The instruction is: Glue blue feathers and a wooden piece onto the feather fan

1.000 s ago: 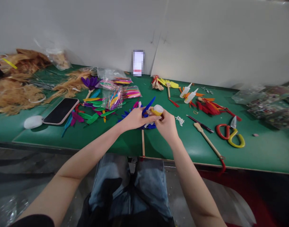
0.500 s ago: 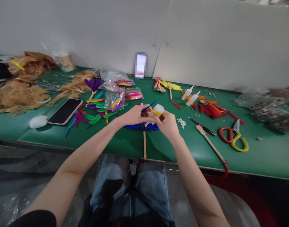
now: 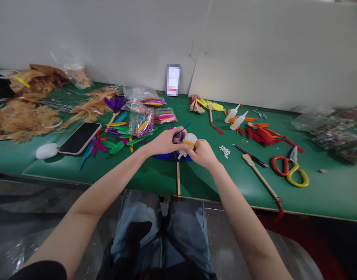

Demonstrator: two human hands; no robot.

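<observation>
My left hand (image 3: pixel 166 142) pinches a thin blue feather (image 3: pixel 185 127), whose tip sticks up to the right. In my right hand (image 3: pixel 205 153) is a white glue bottle (image 3: pixel 191 138) with a yellow label, tilted so its nozzle points down and left. Both hands meet over a blue feather fan (image 3: pixel 163 156) lying on the green table. Its wooden handle (image 3: pixel 178 179) reaches the table's front edge. The hands hide most of the fan and the point where the nozzle meets the feather. Small white beads (image 3: pixel 224 151) lie right of my right hand.
Loose coloured feathers (image 3: pixel 115 147), bagged feathers (image 3: pixel 145 124) and a dark-screened phone (image 3: pixel 80 138) lie to the left. Scissors (image 3: pixel 295 171), a wooden stick (image 3: pixel 260 177), tweezers (image 3: pixel 251 156) and two more glue bottles (image 3: pixel 239 121) are on the right. Another phone (image 3: pixel 174 80) leans against the wall.
The glue bottle and my right hand have shifted slightly left and down, closer to my left hand. The blue feather has tilted and moved a little left.
</observation>
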